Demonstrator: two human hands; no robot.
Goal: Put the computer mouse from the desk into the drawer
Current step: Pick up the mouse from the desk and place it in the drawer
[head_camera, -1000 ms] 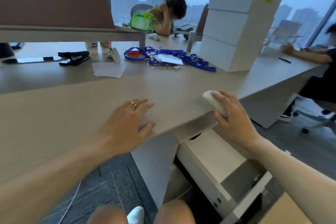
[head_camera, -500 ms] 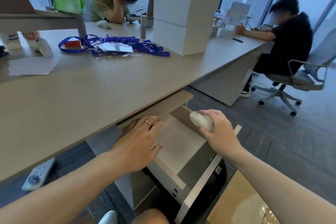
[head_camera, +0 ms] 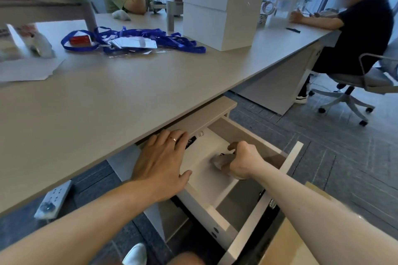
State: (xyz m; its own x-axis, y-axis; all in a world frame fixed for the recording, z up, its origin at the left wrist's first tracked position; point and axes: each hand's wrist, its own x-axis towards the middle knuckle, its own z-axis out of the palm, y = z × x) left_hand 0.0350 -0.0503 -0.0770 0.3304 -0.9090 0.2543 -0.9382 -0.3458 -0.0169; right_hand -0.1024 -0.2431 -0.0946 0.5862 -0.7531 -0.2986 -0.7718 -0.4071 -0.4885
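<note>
The white computer mouse (head_camera: 221, 160) is down inside the open white drawer (head_camera: 291, 157) under the desk (head_camera: 107, 101). My right hand (head_camera: 243, 162) is wrapped over the mouse, which sits low against the drawer's floor; my fingers hide most of it. My left hand (head_camera: 161, 163) lies flat with fingers spread on the drawer's left edge, just below the desk's front edge. A small black object (head_camera: 190, 142) lies at the drawer's back, near my left fingertips.
Blue lanyards with badges (head_camera: 133, 41) and stacked white boxes (head_camera: 219, 4) sit on the desk. One person sits across the desk, another on an office chair (head_camera: 349, 84) at the right. A power strip (head_camera: 53, 199) lies on the floor at the left.
My right hand has carried the mouse off the desk edge and down into the drawer. My left hand slid from the desktop to the drawer's left edge.
</note>
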